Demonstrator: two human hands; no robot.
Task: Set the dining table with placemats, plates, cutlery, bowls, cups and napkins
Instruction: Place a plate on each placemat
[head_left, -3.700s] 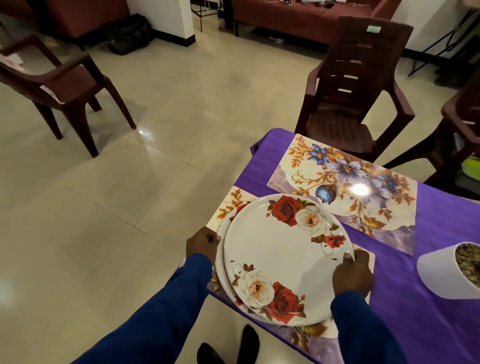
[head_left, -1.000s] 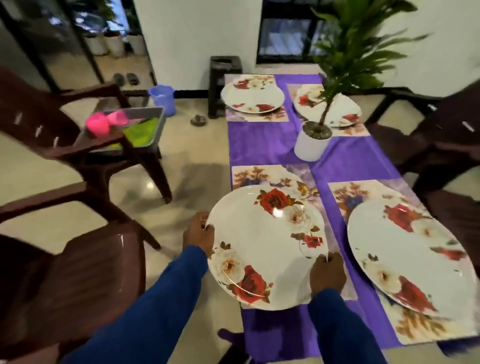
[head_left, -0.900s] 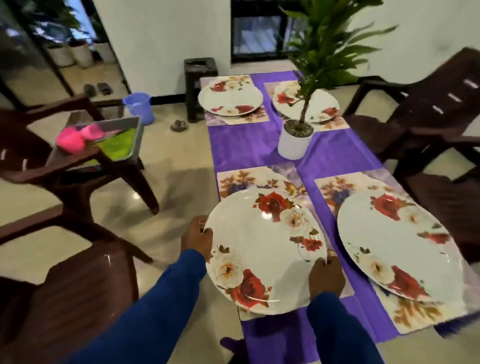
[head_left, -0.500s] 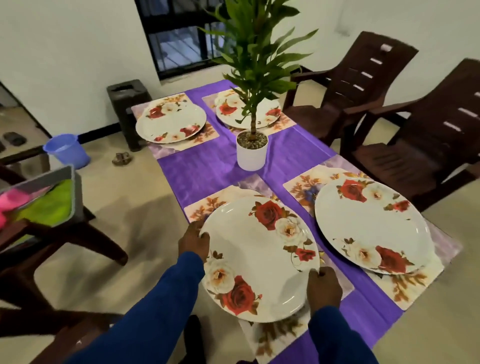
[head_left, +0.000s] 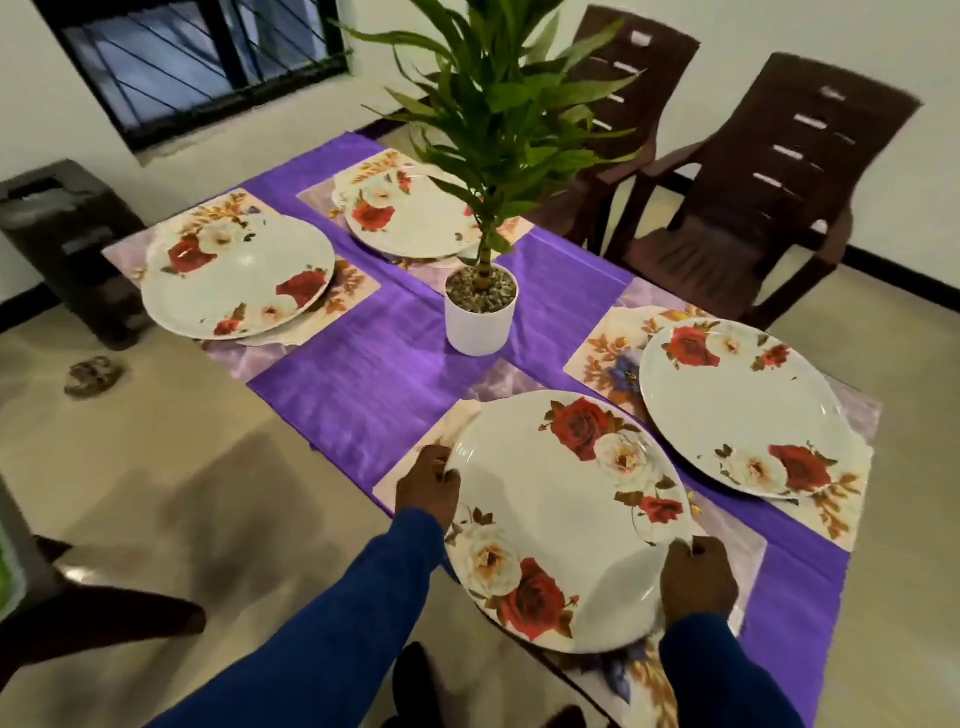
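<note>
A white plate with red and cream roses (head_left: 561, 519) is over the near floral placemat (head_left: 737, 551) on the purple table (head_left: 374, 374). My left hand (head_left: 428, 486) grips its left rim and my right hand (head_left: 698, 582) grips its near right rim. Whether the plate touches the mat I cannot tell. Three more rose plates lie on their own placemats: one at the right (head_left: 743, 405), one at the far left (head_left: 239, 275), one at the far middle (head_left: 405, 218), partly behind the plant's leaves.
A green plant in a white pot (head_left: 480, 312) stands mid-table. Two brown plastic chairs (head_left: 769, 182) stand beyond the table's right side. A dark stool (head_left: 67, 244) is at the left by the wall, and a chair leg (head_left: 93, 618) crosses the floor at lower left.
The view has swung left around the table's near end. Both hands keep hold of the plate, which now sits lower over the near placemat.
</note>
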